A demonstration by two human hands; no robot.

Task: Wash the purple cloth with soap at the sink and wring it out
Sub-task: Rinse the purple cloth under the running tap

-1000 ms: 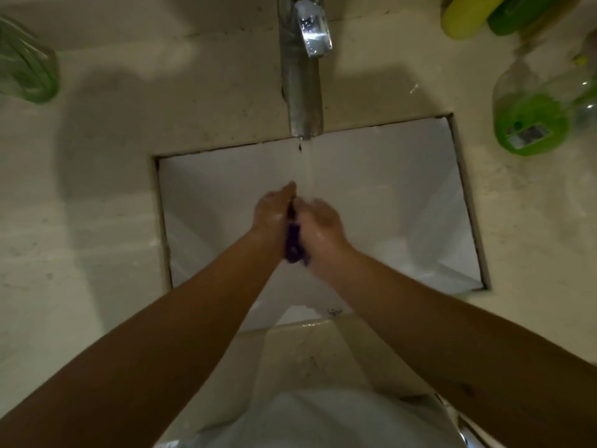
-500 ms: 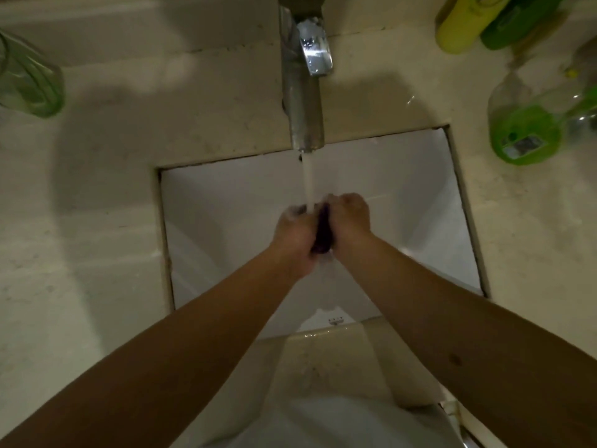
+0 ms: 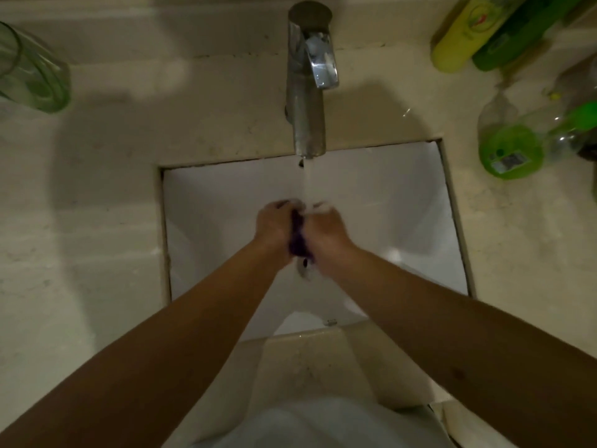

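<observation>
Beige stone worktop surrounds a white rectangular sink, all in dim light. At 12 o'clock a metal tap stands on the worktop with its spout reaching over the back edge of the sink, and a stream of water falls from it onto the hands. Both bare forearms reach in from 6 o'clock and meet over the middle of the basin. The left hand and the right hand are pressed close together, knuckles up, with the purple cloth bunched between them; only a narrow dark purple strip of it shows in the gap and just below the hands. The fingers of both hands are curled tight onto the cloth, with pale suds or splash at the fingertips where the water lands. At 10 o'clock a green-tinted glass lies tilted on the worktop. At 2 o'clock a yellow bottle and a dark green bottle lean side by side, and below them, at about 3 o'clock, a clear bottle with bright green liquid stands near the sink's right edge
</observation>
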